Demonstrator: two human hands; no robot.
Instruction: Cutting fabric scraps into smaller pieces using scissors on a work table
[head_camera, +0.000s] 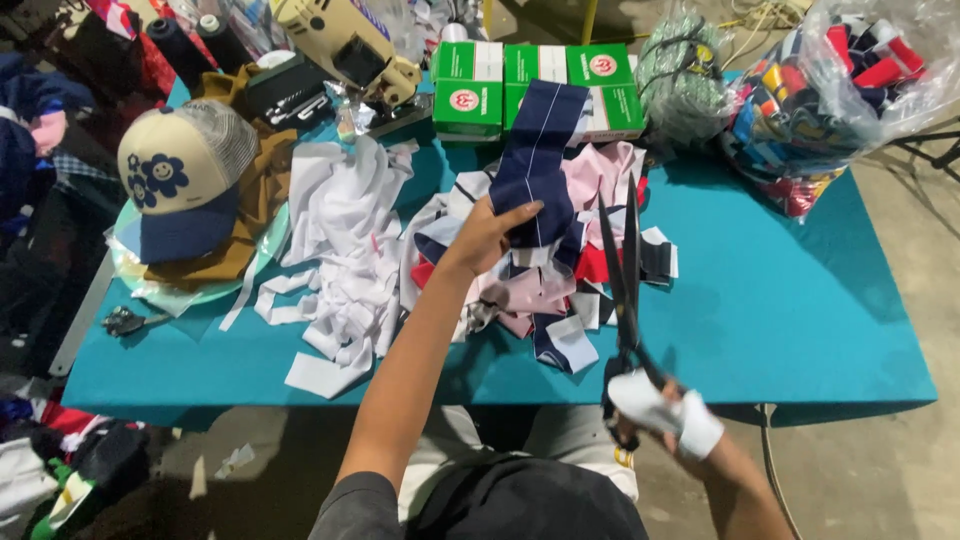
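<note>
Holding navy cloth (535, 160) up over the scrap pile (520, 290), left hand (490, 240) pinched shut on its lower edge; right hand (665, 410) closed around scissors (622, 270), blades open beside it. Keep cloth taut, fingers clear.

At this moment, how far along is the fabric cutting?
Done: white strips and mixed pink, navy and red offcuts lie heaped on the teal table. In hand: the left hand holds up a navy fabric piece; the right hand grips long black scissors. Left: a clear bag of colourful fabric looks untouched.
</note>
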